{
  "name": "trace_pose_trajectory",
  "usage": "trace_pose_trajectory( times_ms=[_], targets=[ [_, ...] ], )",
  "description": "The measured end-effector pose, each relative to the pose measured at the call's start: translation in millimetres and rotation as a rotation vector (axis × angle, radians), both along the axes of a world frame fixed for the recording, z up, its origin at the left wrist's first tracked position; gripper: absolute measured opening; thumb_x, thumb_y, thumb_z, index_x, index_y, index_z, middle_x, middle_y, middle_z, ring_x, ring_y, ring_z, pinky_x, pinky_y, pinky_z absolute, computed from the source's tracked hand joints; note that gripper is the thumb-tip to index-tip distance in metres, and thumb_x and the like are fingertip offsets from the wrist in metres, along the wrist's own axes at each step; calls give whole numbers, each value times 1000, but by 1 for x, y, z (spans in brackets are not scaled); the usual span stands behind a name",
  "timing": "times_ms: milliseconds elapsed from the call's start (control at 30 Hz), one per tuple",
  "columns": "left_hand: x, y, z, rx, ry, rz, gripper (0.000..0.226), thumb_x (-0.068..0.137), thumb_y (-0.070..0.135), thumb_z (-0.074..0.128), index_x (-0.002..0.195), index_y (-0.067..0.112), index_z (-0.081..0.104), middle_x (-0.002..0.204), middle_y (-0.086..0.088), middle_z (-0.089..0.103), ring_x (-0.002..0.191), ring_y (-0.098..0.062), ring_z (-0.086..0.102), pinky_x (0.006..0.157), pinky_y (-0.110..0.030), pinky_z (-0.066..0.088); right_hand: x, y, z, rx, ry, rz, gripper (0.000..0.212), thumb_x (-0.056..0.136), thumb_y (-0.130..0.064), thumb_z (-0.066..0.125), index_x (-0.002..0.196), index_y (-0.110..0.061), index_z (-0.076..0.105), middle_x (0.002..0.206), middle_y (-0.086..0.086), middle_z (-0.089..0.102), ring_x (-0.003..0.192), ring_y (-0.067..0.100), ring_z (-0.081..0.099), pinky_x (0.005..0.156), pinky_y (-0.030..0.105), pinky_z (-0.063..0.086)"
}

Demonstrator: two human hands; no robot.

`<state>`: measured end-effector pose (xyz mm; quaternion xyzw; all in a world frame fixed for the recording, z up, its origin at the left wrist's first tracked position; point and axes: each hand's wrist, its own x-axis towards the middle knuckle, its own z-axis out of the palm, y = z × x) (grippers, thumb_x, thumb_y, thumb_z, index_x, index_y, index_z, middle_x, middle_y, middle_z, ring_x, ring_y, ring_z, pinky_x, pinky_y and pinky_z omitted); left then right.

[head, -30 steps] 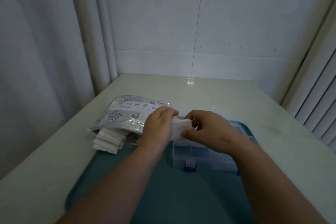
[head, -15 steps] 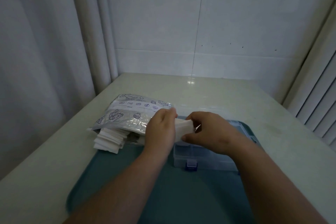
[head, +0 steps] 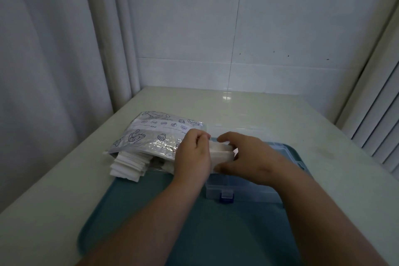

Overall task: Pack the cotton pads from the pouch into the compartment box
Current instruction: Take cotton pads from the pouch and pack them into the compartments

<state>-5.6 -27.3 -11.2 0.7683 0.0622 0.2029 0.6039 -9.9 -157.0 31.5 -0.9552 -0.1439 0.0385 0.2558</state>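
Observation:
A small stack of white cotton pads is held between both hands above the left part of the clear compartment box. My left hand grips the stack's left end, and my right hand pinches its right end with thumb below and fingers on top. The silver printed pouch lies to the left, with more white pads spilling from its open mouth. The box's blue latch faces me; its compartments are mostly hidden by my hands.
The box stands on a teal tray on a pale table. A tiled wall runs along the back, a curtain hangs at the left, and slatted blinds are at the right.
Both hands kept hold of the pad stack; my right hand's fingers spread wider over its right end. The view tilted slightly.

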Motion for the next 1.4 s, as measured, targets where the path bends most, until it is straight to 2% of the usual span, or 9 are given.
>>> trace_pose_trajectory(
  times_ms=[200, 367, 600, 833, 933, 1000, 1133, 1200, 1400],
  targets=[
    [-4, -2, 3, 14, 28, -54, 30, 96, 38, 52, 82, 12, 61, 73, 1, 59, 69, -13, 52, 58, -29, 37, 2, 0, -1, 25, -77, -29, 27, 78, -32, 75, 102, -30, 62, 93, -8, 64, 80, 7, 59, 75, 24, 51],
    [2, 0, -3, 33, 33, -6, 13, 96, 24, 52, 90, 16, 61, 82, 5, 61, 75, -13, 54, 59, -28, 40, 4, -1, -1, 34, -32, -61, 36, 74, -34, 79, 104, -29, 61, 94, -10, 66, 80, 5, 59, 64, 18, 46],
    [3, 1, -5, 20, 29, -29, 19, 98, 30, 49, 85, 20, 60, 83, 6, 61, 82, -20, 60, 71, -43, 53, 9, -5, -2, -1, -28, -63, 33, 75, -12, 77, 104, -23, 65, 98, -4, 69, 89, 13, 64, 81, 27, 55],
    [-3, 2, 2, 2, -17, -69, 29, 98, 46, 44, 92, 22, 58, 84, 10, 59, 78, -9, 56, 60, -26, 40, 6, -6, 0, 324, 73, -104, 12, 88, -6, 61, 95, -14, 67, 82, 5, 72, 69, 14, 70, 63, 23, 59],
    [-4, 3, 3, -44, -41, -96, 18, 97, 44, 48, 93, 29, 58, 92, 10, 60, 86, -16, 60, 66, -37, 52, 4, -6, 4, 495, 135, -146, 14, 88, -2, 58, 94, -10, 67, 77, 9, 73, 66, 18, 72, 62, 26, 60],
    [-6, 4, 5, -54, -55, -128, 18, 98, 41, 47, 96, 28, 59, 91, 8, 61, 82, -18, 60, 62, -42, 55, 5, -7, 5, 518, 123, -169, 15, 89, -2, 58, 96, -11, 68, 78, 8, 74, 67, 19, 72, 65, 29, 61],
    [-9, 8, 7, -61, -96, -226, 15, 98, 35, 50, 99, 25, 62, 90, 7, 62, 70, -14, 59, 44, -23, 48, 7, -7, 3, 553, 85, -214, 19, 88, -2, 57, 97, -14, 69, 83, 7, 72, 70, 19, 72, 69, 35, 62],
    [-10, 11, 8, -81, -102, -261, 7, 95, 29, 58, 97, 33, 64, 94, 7, 64, 73, -17, 62, 46, -21, 49, 7, -6, 3, 570, 90, -222, 16, 89, -4, 58, 95, -15, 68, 83, 7, 72, 69, 18, 72, 68, 33, 62],
    [-10, 14, 8, -145, -95, -329, 26, 88, 17, 69, 96, 42, 66, 104, 10, 64, 86, -15, 66, 53, -26, 57, 8, -8, 0, 607, 151, -202, 11, 90, -6, 58, 95, -12, 66, 86, 11, 70, 71, 19, 68, 64, 26, 59]
  ],
)
